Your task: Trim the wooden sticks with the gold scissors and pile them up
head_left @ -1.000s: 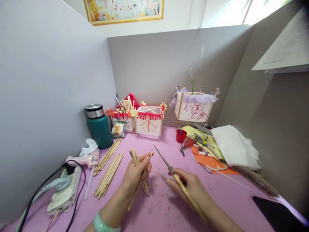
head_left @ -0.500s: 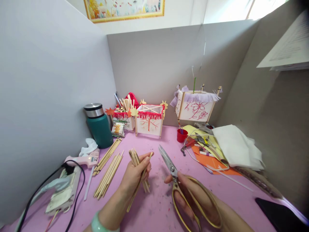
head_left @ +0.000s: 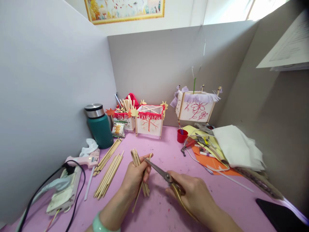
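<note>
My left hand is closed round a small bundle of wooden sticks, with one stick held apart between thumb and finger. My right hand grips gold-handled scissors. The scissor blades point left and their tip reaches the separate stick at my left thumb. Both hands hover just above the pink tabletop. A green bracelet sits on my left wrist.
Loose sticks lie left of my hands, beside a pink glue gun and a power strip. A teal flask, paper lanterns, a red cup and coloured paper with tools stand behind.
The scissors were turned flat with blades pointing up, then swung left; their tip now meets the stick in my left hand. My left hand has stayed put.
</note>
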The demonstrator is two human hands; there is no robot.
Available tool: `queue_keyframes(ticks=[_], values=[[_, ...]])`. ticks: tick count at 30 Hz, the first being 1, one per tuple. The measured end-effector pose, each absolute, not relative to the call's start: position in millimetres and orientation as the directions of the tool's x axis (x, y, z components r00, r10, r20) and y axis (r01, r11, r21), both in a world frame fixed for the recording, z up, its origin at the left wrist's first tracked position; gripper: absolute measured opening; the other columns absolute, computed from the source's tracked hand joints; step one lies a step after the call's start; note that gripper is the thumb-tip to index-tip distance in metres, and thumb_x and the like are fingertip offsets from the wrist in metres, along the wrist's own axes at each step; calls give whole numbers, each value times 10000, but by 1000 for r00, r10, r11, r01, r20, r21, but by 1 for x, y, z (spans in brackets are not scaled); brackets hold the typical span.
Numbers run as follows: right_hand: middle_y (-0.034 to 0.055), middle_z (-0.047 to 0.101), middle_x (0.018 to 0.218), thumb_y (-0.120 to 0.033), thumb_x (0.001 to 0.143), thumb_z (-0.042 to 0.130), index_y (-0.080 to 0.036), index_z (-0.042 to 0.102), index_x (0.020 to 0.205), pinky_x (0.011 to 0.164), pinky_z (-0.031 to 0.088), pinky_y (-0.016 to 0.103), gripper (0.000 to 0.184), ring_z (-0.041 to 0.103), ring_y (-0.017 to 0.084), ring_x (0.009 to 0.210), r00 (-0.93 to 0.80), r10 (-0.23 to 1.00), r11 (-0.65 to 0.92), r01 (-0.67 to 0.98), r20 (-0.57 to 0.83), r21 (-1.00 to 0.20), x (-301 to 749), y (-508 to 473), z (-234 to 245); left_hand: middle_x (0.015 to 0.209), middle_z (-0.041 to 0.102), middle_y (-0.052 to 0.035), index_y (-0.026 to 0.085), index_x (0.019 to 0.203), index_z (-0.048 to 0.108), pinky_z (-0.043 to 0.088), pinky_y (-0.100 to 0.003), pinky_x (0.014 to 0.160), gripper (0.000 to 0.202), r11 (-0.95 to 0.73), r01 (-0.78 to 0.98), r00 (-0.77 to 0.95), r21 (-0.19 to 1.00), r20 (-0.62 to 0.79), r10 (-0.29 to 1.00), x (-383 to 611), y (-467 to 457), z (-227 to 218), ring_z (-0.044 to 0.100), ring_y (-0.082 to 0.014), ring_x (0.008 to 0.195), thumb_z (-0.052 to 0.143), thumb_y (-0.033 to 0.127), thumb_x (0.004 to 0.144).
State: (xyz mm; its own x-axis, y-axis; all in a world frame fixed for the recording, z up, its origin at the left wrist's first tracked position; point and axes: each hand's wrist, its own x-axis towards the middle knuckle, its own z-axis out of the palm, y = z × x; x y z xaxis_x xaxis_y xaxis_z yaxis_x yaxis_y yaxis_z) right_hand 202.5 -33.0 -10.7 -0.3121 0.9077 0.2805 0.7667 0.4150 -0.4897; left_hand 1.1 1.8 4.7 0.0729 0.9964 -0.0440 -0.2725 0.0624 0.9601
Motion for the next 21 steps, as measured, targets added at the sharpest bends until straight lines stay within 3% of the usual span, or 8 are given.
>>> queue_keyframes(ticks=[5,11,16,21], values=[[6,691,697,-435,833,513,-301,629,1030,545,373,259,265,649,213,647,-88,967,175,913,240,-369,210,-24,-18,523,482,66,95,1105,600,195,-182,370,459,39,-258,97,965,-14,995,3,0,5,328,-18,330,627,399,763],[9,699,792,-386,872,466,-299,597,1118,602,406,235,292,643,167,666,-252,913,377,823,321,-426,202,-30,-15,539,489,62,89,1089,594,182,-183,382,422,46,-267,109,963,-18,994,1,2,1,325,-9,335,618,370,776],[2,692,686,-404,848,487,-297,644,1005,534,364,246,246,643,192,616,-82,952,193,909,297,-369,207,-25,-20,537,467,63,85,1121,584,159,-198,398,437,37,-275,158,961,7,987,1,0,4,315,-14,351,607,373,793],[-29,648,652,-409,844,503,-285,612,1043,542,368,230,259,591,150,567,-85,919,274,840,386,-467,213,-22,-25,508,413,69,89,1138,577,225,-197,445,422,-28,-306,160,952,81,984,-1,-4,10,329,-35,419,565,384,836]])
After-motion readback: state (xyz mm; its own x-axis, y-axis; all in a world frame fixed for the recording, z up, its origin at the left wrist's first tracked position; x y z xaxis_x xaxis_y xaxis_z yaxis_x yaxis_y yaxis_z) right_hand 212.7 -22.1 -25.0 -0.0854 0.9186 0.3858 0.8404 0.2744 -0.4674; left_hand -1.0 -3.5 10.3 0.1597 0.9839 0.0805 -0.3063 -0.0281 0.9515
